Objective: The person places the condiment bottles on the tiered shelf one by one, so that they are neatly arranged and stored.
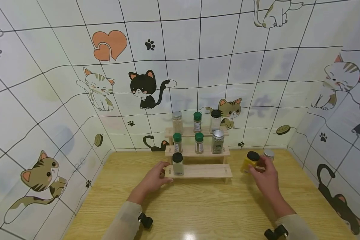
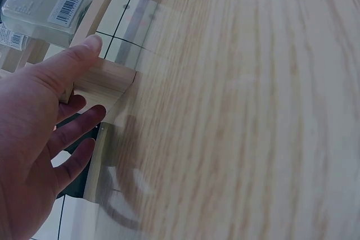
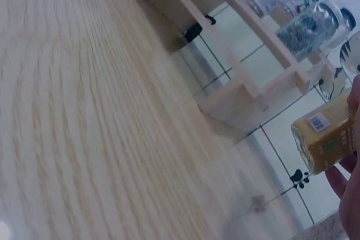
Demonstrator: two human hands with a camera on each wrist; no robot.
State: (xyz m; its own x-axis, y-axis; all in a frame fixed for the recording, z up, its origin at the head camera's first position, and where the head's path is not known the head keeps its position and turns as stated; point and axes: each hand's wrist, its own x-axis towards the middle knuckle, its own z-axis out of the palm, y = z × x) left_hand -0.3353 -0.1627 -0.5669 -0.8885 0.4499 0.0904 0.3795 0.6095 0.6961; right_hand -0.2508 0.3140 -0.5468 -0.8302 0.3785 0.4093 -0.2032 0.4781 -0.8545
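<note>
My right hand (image 1: 268, 178) grips a square spice jar of yellow powder (image 1: 247, 164) by its sides. The jar has a black lid, and its base shows in the right wrist view. Just behind these fingers stands a silver-lidded jar (image 1: 269, 154), partly hidden. At the left end of the three-step wooden spice rack (image 1: 207, 171), my left hand (image 1: 154, 176) holds the lowest step. Its thumb (image 2: 79, 57) lies along the wood, while the other fingers are bent around the end. Close to it, a black-lidded jar of pale contents (image 1: 178, 167) stands on that step.
On the middle step are two green-capped jars (image 1: 199, 146) and a silver-lidded jar of green herbs (image 1: 217, 144). The top step carries three jars, one with a green cap (image 1: 197, 125). A cat-patterned tiled wall (image 1: 183, 76) encloses the wooden table (image 1: 195, 203) behind and at the sides.
</note>
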